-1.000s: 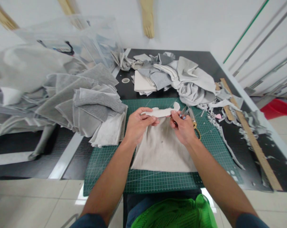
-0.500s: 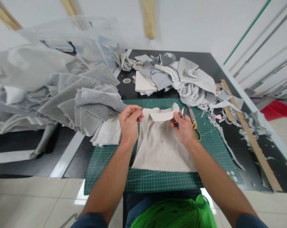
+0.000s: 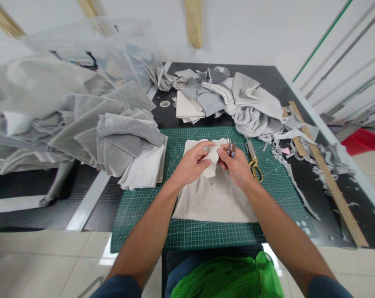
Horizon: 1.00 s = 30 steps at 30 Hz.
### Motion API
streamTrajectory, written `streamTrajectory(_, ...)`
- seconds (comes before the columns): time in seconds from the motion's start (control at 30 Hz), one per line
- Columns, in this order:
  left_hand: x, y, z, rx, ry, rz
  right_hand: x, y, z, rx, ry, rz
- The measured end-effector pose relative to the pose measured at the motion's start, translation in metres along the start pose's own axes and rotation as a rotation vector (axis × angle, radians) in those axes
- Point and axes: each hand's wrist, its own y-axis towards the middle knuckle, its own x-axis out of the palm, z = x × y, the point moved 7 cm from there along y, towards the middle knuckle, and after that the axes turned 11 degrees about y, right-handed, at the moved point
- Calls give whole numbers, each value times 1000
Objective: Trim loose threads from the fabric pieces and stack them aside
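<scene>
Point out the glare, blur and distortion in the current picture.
Head view: bright glare patches on the floor; wide-angle distortion seems to stretch the near end of the ruler; the tub looks soft, and the weave of the cloth is too blurred to read.

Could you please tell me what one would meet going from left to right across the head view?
White ring-shaped roll, left hand, right hand, gold-handled metal scissors, small pink scrap, red plastic bucket.
</scene>
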Motion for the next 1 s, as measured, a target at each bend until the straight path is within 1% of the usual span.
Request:
streamTrajectory(0.1, -6, 3, -6, -35, -67, 49, -5, 0, -7, -28, -6, 45)
streamTrajectory(0.17, -9, 3, -9, -76, -130, 100, -9, -2, -16, -83, -94, 55)
streamTrajectory(0.23, -9, 1, -11, -116, -182, 132, -8, -3, -27, -164, -277, 19)
streamTrajectory(0.33, -9, 0, -12, -152, -191, 162, 2, -8, -44, -341, -604, -55)
streamTrajectory(0.4, -9, -1, -14, -158, -184, 180, 9, -11, -50, -443, -744, -69)
streamTrajectory(0.43, -10, 0, -14, -155, -184, 192, 11, -12, -52, -470, -783, -66)
streamTrajectory(0.53, -12, 1, -15, -139, -186, 218, 15, -15, -50, -521, -848, -67)
streamTrajectory(0.63, -13, 2, -15, -139, -187, 228, 17, -22, -47, -629, -914, -108)
streamTrajectory(0.7, -12, 2, -15, -142, -205, 226, 18, -27, -44, -700, -928, -120)
streamTrajectory(0.77, -10, 1, -15, -146, -239, 212, 16, -30, -43, -755, -910, -103)
streamTrajectory(0.87, -7, 0, -15, -168, -292, 185, 14, -32, -41, -786, -884, -68)
streamTrajectory(1.0, -5, -1, -16, -209, -332, 163, 13, -31, -42, -789, -868, -67)
